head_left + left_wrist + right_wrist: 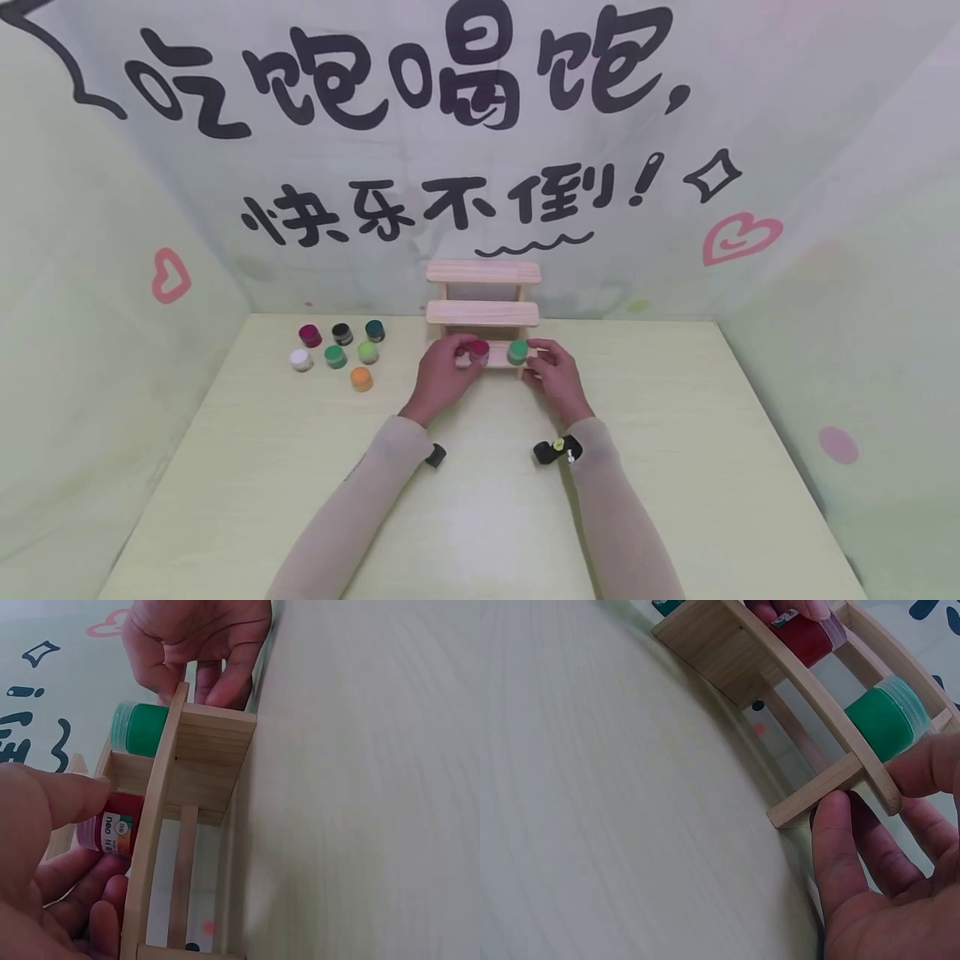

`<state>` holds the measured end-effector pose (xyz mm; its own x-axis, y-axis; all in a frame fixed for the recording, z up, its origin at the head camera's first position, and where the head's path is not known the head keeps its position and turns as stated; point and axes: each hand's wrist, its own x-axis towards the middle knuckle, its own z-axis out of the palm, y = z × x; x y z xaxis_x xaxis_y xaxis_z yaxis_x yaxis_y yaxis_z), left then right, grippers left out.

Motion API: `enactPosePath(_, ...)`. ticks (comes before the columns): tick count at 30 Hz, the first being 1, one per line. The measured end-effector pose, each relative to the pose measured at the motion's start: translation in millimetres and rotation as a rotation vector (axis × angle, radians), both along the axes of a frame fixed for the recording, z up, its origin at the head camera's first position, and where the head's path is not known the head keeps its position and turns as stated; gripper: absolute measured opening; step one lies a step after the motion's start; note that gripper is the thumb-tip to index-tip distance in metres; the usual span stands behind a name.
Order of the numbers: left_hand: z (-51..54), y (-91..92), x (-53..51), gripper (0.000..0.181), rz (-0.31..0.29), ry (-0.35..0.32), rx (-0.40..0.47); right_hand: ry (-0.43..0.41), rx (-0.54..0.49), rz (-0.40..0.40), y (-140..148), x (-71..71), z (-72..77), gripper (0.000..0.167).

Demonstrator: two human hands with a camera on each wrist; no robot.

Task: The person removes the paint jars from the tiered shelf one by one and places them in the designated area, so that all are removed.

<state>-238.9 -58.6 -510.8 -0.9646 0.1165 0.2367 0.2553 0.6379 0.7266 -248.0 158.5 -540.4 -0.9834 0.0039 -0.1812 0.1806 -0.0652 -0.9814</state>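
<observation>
My left hand pinches a dark red paint jar between thumb and fingers, at the lowest step of a small three-step wooden rack. A green paint jar stands on that same step, to the right of the red one. At the rack's right end is my right hand. Its thumb lies by the step's tip near the green jar, and its fingers touch the side leg below, gripping that end of the rack.
Left of the rack several paint jars stand on the table: magenta, black, teal, white, green, light green and orange. A printed cloth backdrop rises behind the table's back edge.
</observation>
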Motion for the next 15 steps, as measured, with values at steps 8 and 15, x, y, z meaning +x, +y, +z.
enactPosePath(8,-3.0,-2.7,0.6,0.035,0.02,-0.006,0.049,-0.004,0.014,-0.004,0,-0.7,0.3,0.031)
enactPosePath(15,-2.0,-10.3,7.2,0.037,-0.029,-0.053,0.186,-0.01,0.018,0.002,1,-1.0,-0.9,0.03)
